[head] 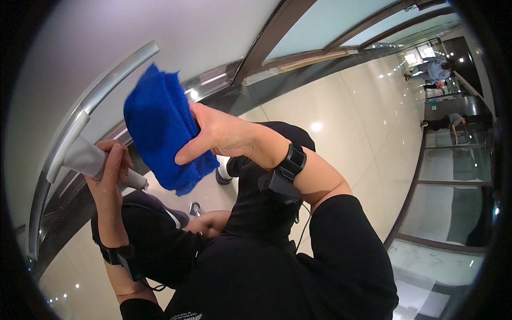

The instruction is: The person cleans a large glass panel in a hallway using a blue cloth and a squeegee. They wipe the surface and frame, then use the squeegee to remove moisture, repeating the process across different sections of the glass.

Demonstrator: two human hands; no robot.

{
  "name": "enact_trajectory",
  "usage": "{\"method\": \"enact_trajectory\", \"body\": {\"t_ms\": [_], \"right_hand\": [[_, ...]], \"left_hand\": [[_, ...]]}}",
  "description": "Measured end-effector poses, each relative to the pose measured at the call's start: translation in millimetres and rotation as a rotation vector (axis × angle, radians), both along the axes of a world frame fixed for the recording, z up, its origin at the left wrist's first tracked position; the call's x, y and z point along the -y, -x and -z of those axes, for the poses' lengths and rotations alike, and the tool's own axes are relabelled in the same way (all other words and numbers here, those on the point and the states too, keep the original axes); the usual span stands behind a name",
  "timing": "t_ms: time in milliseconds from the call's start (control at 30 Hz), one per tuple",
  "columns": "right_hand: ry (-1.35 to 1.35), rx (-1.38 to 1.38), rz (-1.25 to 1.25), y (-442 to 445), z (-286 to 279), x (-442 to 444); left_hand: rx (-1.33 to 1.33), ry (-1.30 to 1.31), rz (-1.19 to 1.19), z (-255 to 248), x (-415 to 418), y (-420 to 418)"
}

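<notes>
My left hand [109, 166] is closed around the grey handle of a window squeegee [86, 156]. The squeegee's long metal channel [116, 80] looks bent by the lens and lies close to the pale glass panel [200, 28]; whether it touches cannot be told. In my right hand [218, 134] is a folded blue cloth [160, 124], pinched between thumb and fingers. The cloth hangs beside the squeegee handle, in front of the panel, and hides part of its lower edge.
Dark frames [276, 40] divide the panels on my left side. Glossy cream floor tiles [340, 108] stretch along the corridor. Far off, a person [450, 120] reaches toward a glass partition [456, 168], and another person [436, 70] stands beyond. A cable [305, 228] hangs by my right side.
</notes>
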State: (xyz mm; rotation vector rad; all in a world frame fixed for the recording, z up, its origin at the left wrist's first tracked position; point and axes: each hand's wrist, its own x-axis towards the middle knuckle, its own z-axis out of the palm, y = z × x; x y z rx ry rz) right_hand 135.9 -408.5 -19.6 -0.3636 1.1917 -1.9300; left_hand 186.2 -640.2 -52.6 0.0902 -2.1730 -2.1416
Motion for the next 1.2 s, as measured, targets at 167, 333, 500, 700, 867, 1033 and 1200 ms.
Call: {"method": "enact_trajectory", "body": {"t_ms": [167, 333, 500, 700, 867, 1033, 1200], "right_hand": [[-0.105, -0.032, -0.12, -13, 9, 7], [-0.021, 0.007, 0.054, 6, -6, 0], [-0.199, 0.134, 0.065, -4, 7, 8], [-0.247, 0.212, 0.084, -1, 12, 17], [-0.33, 0.202, 0.164, -1, 5, 29], [-0.293, 0.216, 0.212, 9, 9, 37], [-0.28, 0.205, 0.264, 8, 12, 51]], "left_hand": [[-0.008, 0.029, 0.061, -1, -1, 2], [0.007, -0.017, 0.001, -14, -6, 8], [-0.052, -0.007, -0.033, -11, 0, 3], [-0.091, -0.093, -0.133, -16, 5, 3], [-0.183, -0.11, -0.153, -14, 16, 1], [-0.183, -0.096, -0.258, -14, 28, -2], [-0.206, -0.085, -0.344, -11, 47, -14]]}}
